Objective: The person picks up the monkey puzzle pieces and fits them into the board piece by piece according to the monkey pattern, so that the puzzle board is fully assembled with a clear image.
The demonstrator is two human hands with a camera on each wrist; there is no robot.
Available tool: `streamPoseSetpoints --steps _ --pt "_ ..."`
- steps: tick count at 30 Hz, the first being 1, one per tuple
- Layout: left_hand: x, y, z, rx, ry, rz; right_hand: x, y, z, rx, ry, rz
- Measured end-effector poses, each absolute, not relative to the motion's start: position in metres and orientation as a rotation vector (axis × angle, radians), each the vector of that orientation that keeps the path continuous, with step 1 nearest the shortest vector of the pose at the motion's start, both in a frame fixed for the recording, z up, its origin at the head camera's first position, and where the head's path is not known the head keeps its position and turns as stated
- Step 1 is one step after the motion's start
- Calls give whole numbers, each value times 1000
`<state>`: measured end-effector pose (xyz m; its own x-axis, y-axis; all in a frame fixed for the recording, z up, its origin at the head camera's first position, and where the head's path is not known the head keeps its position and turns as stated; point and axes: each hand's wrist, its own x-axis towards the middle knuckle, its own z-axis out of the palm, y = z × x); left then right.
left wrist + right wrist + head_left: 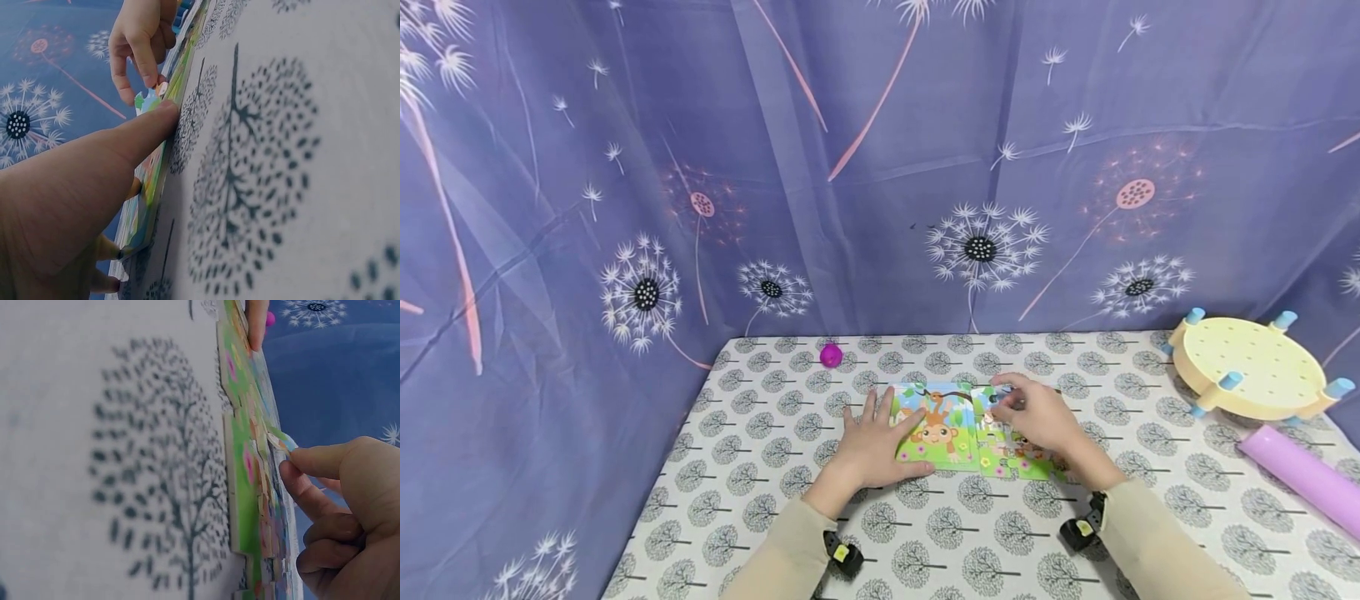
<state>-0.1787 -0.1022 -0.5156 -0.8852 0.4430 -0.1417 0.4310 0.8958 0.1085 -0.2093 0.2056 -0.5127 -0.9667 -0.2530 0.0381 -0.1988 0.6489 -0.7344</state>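
The left hand (876, 450), fingers (870, 408) spread, rests on the monkey picture (937, 433); toward three o'clock, the right hand (1039, 414) pinches a jigsaw piece (149, 100) at the puzzle (1017, 460).

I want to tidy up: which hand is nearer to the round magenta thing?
Left. The left hand, spread on the monkey picture, is in front of the round magenta thing and slightly right; the right hand, pinching a puzzle piece, is farther right.
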Motion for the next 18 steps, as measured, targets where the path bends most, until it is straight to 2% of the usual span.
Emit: streamPoseSetpoints --steps 9,18 --pt "-177 -108 -512 693 2874 118 -212 201 -511 -333 2661 -1404" --pt "-176 -112 -509 706 2877 167 -217 177 -511 -417 2546 -1429"
